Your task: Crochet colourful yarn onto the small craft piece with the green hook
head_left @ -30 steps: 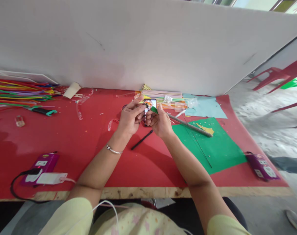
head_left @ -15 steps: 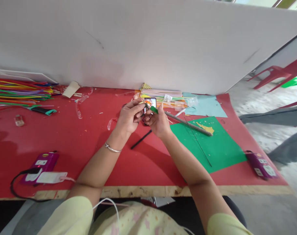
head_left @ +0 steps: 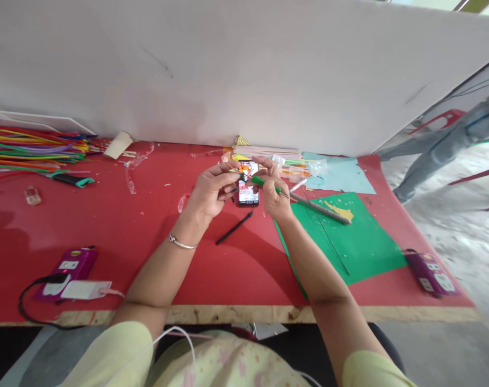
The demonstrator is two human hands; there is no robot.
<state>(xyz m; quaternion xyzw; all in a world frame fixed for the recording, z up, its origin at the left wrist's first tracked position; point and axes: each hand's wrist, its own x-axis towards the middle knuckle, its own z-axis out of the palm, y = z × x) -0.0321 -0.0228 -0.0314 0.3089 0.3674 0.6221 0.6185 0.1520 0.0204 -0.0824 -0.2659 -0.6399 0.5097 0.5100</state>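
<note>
My left hand (head_left: 212,191) is closed in a pinch on a small dark piece with a pale tip, too small to make out. Beside it, my right hand (head_left: 274,188) has its fingers wrapped round a green stick (head_left: 259,181), whose thin end sticks out past the thumb. The tips of both hands are close together. Under them lies a phone (head_left: 248,195) with its screen lit. A black pen-like stick (head_left: 234,228) rests on the red table covering in front of the phone.
A green sheet (head_left: 341,247) with a long grey rod (head_left: 323,210) lies at right, a light blue sheet (head_left: 345,174) behind it. Coloured pipe cleaners (head_left: 35,150) and pliers (head_left: 72,178) are at left. Purple power strips (head_left: 77,266) sit near the front. A person's legs (head_left: 441,137) show beyond.
My right hand has turned and moved slightly right, with its fingers now curled over the green stick. More of the phone shows. The person's legs at right have moved nearer the table.
</note>
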